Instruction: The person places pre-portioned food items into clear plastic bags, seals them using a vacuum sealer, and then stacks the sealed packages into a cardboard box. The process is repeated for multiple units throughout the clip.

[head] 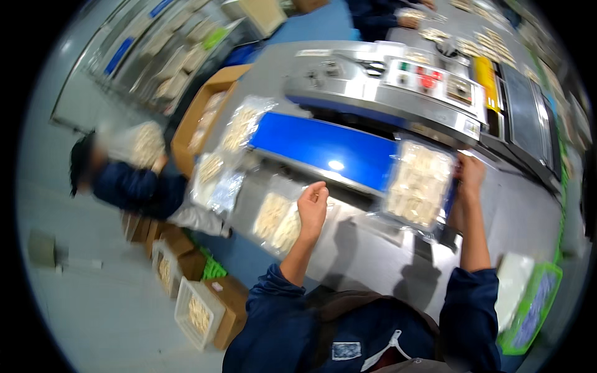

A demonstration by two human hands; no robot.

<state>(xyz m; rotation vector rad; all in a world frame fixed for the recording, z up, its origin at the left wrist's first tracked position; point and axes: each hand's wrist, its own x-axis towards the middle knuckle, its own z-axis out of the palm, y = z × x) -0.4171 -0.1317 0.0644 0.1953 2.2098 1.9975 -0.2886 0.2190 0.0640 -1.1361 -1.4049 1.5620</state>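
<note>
A continuous band sealer (373,86) with a blue conveyor belt (322,149) stands before me on a metal table (517,205). My left hand (313,207) is over the near side of the belt, its fingers drawn together, and nothing shows in it. Under and beside it lie clear bags of pale food pieces (270,217). A filled clear plastic bag (416,182) lies across the belt's right end, overhanging its near edge. Close against that bag's right edge is my right hand (470,172). Blur and the belt's end hide whether its fingers grip the plastic.
Left of the belt lie more filled bags (242,126) beside an open cardboard box (212,109). A person (135,186) at the left holds a filled bag. Crates (200,312) stand on the floor, and a green basket (531,307) is at right. Another person's hand (408,22) works beyond the sealer.
</note>
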